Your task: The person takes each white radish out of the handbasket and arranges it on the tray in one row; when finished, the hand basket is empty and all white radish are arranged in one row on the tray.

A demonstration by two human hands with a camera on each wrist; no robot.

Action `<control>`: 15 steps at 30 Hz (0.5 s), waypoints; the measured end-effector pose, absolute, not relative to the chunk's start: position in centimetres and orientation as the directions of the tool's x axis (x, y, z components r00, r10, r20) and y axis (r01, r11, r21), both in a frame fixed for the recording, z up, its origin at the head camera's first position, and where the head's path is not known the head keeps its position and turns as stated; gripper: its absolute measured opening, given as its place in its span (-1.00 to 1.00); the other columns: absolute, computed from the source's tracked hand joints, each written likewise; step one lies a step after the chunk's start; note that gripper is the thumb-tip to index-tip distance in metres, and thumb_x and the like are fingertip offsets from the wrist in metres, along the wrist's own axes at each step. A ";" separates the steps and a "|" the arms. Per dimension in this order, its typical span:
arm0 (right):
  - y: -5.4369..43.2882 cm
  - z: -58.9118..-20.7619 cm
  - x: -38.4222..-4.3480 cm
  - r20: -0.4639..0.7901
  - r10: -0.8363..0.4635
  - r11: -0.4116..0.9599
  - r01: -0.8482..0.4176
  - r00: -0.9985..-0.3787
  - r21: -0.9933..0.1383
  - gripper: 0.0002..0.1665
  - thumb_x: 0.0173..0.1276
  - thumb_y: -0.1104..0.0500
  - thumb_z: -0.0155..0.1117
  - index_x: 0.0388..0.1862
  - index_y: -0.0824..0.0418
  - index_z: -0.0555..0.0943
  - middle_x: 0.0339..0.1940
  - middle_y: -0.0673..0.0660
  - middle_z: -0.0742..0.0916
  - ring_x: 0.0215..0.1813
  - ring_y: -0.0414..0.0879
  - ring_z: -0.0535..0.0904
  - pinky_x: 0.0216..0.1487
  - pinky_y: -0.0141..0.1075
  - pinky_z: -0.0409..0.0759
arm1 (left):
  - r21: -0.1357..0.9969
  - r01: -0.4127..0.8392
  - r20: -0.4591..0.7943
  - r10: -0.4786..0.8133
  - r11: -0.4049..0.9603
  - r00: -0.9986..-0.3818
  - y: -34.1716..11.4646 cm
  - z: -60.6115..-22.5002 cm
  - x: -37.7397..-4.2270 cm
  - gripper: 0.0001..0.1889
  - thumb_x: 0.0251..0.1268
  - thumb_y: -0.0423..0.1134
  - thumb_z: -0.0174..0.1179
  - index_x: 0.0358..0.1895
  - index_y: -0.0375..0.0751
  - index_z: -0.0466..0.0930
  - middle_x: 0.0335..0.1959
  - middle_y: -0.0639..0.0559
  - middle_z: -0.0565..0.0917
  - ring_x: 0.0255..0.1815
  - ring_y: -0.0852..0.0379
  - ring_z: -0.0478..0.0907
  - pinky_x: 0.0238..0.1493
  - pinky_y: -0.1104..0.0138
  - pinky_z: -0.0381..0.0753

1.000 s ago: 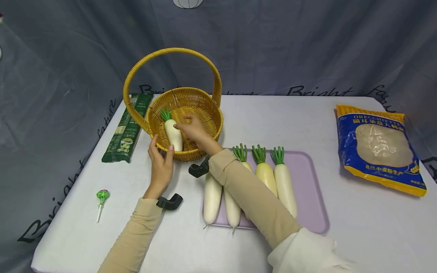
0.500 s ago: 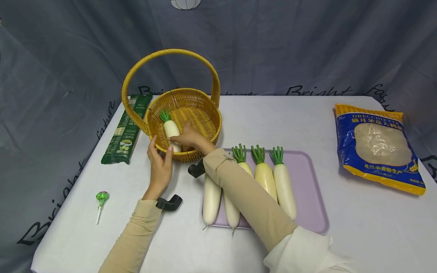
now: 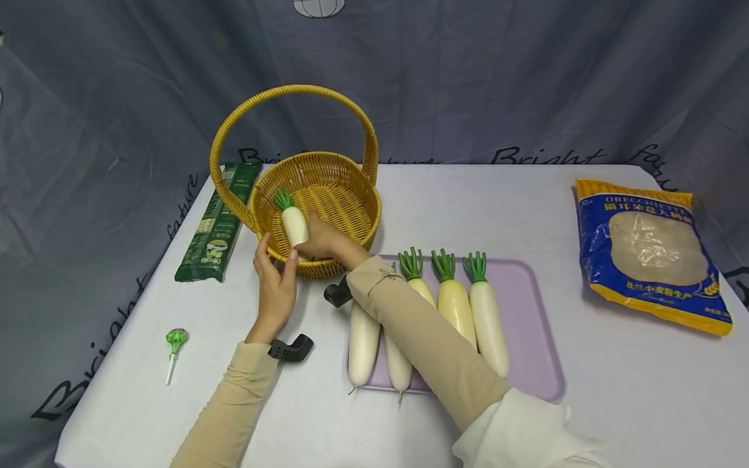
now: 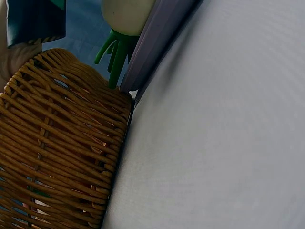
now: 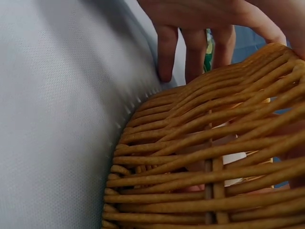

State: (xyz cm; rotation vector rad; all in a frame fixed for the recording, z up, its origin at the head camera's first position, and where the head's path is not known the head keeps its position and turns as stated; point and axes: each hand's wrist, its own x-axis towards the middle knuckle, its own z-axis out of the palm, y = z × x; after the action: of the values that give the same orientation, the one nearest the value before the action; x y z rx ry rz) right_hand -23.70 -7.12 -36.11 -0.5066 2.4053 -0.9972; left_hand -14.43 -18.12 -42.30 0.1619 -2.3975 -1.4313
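A white radish (image 3: pixel 295 224) with a green top lies inside the yellow wicker basket (image 3: pixel 328 162), near its left wall. My right hand (image 3: pixel 328 242) reaches over the front rim, its thumb across the radish's lower end and a finger extended beside it; the other fingers are hidden. Outside at the front left, my left hand (image 3: pixel 276 296) rests against the basket, thumb and index finger spread at the rim. The right wrist view has the left hand (image 5: pixel 200 19) with straight fingers along the basket's woven wall (image 5: pixel 190 143). Woven wall (image 4: pixel 62 133) also fills much of the left wrist view.
A lilac tray (image 3: pixel 526 325) holds several white radishes (image 3: pixel 491 325) right of the basket, partly under the right forearm. A green packet (image 3: pixel 213 227) lies left of the basket, a lollipop (image 3: pixel 175 341) at front left, and a blue pasta bag (image 3: pixel 655 253) at far right.
My right hand has slid down along the radish toward its lower end and the basket's front rim. The radish has hardly moved. The left hand has stayed at the rim.
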 end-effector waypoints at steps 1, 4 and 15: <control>-7.1 -36.1 -23.7 -0.292 -0.502 0.662 -0.145 -0.814 -0.736 0.03 0.20 0.07 0.21 0.44 0.30 -0.19 0.21 0.31 0.45 0.12 0.07 0.46 0.08 -0.17 0.46 | 0.872 0.077 0.232 -0.269 0.484 -0.935 -18.1 -42.3 -14.4 -0.34 0.34 0.06 -0.12 0.40 0.03 -0.18 0.34 -0.24 -0.05 0.37 -0.16 0.04 0.33 0.00 0.12; -7.1 -36.1 -23.7 -0.296 -0.498 0.639 -0.114 -0.815 -0.760 0.05 0.20 0.09 0.22 0.44 0.27 -0.22 0.20 0.31 0.45 0.10 0.07 0.46 0.03 -0.18 0.48 | 0.873 0.077 0.230 -0.267 0.482 -0.936 -18.1 -42.2 -14.5 -0.34 0.34 0.06 -0.12 0.40 0.02 -0.18 0.34 -0.24 -0.05 0.37 -0.16 0.03 0.33 -0.01 0.12; -7.0 -36.5 -23.8 -0.314 -0.504 0.531 -0.002 -0.804 -0.847 -0.06 0.23 0.23 0.16 0.46 0.09 -0.13 0.22 0.29 0.42 0.02 0.07 0.48 -0.33 -0.32 0.53 | 0.872 0.072 0.223 -0.264 0.484 -0.938 -18.2 -42.3 -14.6 -0.32 0.34 0.05 -0.11 0.40 0.01 -0.20 0.35 -0.24 -0.06 0.37 -0.18 0.04 0.32 -0.02 0.12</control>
State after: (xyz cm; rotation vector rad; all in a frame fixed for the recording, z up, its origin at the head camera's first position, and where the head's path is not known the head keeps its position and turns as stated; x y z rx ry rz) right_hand -23.83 -6.99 -36.51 -0.4092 2.2365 -1.2366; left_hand -14.56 -18.20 -42.33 0.1622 -2.4064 -1.4374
